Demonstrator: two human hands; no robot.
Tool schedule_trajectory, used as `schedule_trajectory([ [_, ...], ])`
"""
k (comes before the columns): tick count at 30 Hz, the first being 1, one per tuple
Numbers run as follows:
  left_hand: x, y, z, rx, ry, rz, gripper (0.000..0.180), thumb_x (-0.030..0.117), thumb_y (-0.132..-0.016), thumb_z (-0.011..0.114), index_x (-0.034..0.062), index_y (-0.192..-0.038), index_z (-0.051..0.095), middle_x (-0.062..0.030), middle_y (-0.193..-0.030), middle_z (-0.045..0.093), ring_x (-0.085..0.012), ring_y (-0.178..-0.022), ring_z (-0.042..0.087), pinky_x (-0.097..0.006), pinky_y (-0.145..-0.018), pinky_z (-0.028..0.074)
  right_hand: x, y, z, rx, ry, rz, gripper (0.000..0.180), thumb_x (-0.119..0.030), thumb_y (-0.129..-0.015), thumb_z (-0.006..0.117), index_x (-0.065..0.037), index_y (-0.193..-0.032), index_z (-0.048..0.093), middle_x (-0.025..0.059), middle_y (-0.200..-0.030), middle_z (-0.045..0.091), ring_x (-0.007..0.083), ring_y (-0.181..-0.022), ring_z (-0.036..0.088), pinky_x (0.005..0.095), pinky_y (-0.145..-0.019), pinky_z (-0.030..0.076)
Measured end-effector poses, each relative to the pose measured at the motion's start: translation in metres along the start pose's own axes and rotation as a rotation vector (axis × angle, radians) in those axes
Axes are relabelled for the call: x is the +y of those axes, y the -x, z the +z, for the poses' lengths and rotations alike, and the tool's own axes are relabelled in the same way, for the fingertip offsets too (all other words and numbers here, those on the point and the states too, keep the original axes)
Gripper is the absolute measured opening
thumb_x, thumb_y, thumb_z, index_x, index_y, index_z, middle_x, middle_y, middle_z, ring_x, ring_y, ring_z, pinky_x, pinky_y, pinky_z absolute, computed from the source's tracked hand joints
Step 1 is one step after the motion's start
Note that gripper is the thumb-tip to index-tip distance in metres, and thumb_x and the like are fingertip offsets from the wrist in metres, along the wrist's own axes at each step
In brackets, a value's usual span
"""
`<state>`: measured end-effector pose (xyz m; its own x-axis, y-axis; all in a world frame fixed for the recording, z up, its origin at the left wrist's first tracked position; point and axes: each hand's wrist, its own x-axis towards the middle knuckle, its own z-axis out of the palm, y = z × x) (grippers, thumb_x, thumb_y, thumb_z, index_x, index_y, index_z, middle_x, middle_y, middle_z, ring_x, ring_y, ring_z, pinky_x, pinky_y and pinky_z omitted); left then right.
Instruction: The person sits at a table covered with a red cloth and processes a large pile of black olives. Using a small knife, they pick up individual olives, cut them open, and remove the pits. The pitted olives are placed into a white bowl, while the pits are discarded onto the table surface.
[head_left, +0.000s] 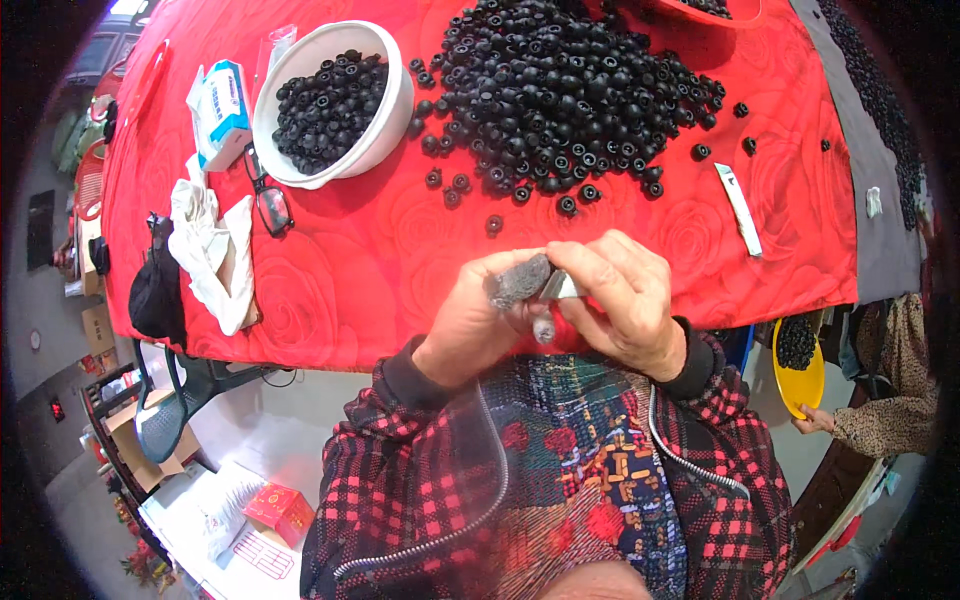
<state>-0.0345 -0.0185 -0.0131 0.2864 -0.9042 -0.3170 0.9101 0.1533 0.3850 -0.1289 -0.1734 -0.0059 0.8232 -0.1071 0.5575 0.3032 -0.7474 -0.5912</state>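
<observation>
My two hands meet just above the near edge of the red table, in front of the plaid jacket. Between the fingers of my left hand (462, 325) is a dark grey, rough-surfaced piece (520, 283); its kind is unclear. My right hand (625, 300) is closed on a small flat silvery-white piece (562, 287), its end touching or very near the grey one. A greyish rounded tip (543, 328) shows below them, too blurred to name. Beyond my hands lies a large heap of small round black hollow parts (570, 100), a few scattered at its edge.
A white bowl (395, 120) of black parts stands at the back left. Beside it are a blue-white box (222, 115), glasses (272, 208), white gloves (205, 240) and a black cloth (157, 290). A white strip (738, 210) lies right. Another person's hand (815, 420) holds a yellow tray (800, 385).
</observation>
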Motion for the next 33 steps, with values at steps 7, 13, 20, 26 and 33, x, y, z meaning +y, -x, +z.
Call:
schedule_trajectory([
  [7,-0.006,0.007,0.004,0.032,-0.195,0.121,0.026,0.008,-0.093,0.055,-0.0025,-0.117,0.057,-0.006,-0.098,0.063,-0.01,-0.076,0.058,-0.025,-0.063,0.051,-0.003,0.0,0.002,0.055,-0.02,-0.065,0.046,-0.002,-0.061,0.069,0.002,-0.105,0.058,0.0078,-0.072,0.053,0.0255,-0.059,0.053,0.0367,-0.052,0.043],
  [13,-0.012,0.018,0.002,0.179,-0.498,0.246,0.021,0.007,-0.092,0.058,-0.0022,-0.111,0.062,-0.0042,-0.096,0.063,-0.0087,-0.079,0.059,-0.022,-0.067,0.049,-0.012,0.004,-0.006,-0.068,-0.07,-0.073,0.047,-0.006,-0.061,0.07,0.002,-0.106,0.057,0.009,-0.073,0.053,0.0264,-0.06,0.055,0.0365,-0.052,0.044],
  [20,-0.002,0.03,0.013,0.107,-0.604,0.408,0.018,0.003,-0.091,0.059,-0.0041,-0.106,0.062,-0.0059,-0.093,0.06,-0.0107,-0.073,0.061,-0.024,-0.065,0.051,-0.028,0.005,-0.025,-0.054,-0.221,0.107,0.043,-0.006,-0.074,0.065,0.004,-0.115,0.054,0.0127,-0.08,0.057,0.0282,-0.065,0.057,0.0376,-0.055,0.045],
  [26,-0.002,0.035,0.012,0.06,-0.721,0.402,0.019,0.0,-0.09,0.058,-0.0041,-0.108,0.061,-0.0062,-0.093,0.059,-0.0108,-0.075,0.06,-0.024,-0.065,0.052,-0.027,-0.004,-0.027,-0.104,-0.148,0.19,0.031,-0.006,-0.081,0.062,0.001,-0.111,0.056,0.0146,-0.08,0.056,0.0314,-0.069,0.057,0.039,-0.06,0.046],
  [33,-0.002,0.033,0.015,0.061,-0.73,0.366,0.021,-0.003,-0.088,0.057,-0.0039,-0.109,0.061,-0.0049,-0.091,0.058,-0.0101,-0.075,0.06,-0.024,-0.066,0.05,-0.025,-0.005,-0.025,-0.146,-0.179,0.203,0.03,-0.007,-0.081,0.063,0.001,-0.109,0.057,0.0143,-0.08,0.056,0.0319,-0.07,0.057,0.0393,-0.06,0.046],
])
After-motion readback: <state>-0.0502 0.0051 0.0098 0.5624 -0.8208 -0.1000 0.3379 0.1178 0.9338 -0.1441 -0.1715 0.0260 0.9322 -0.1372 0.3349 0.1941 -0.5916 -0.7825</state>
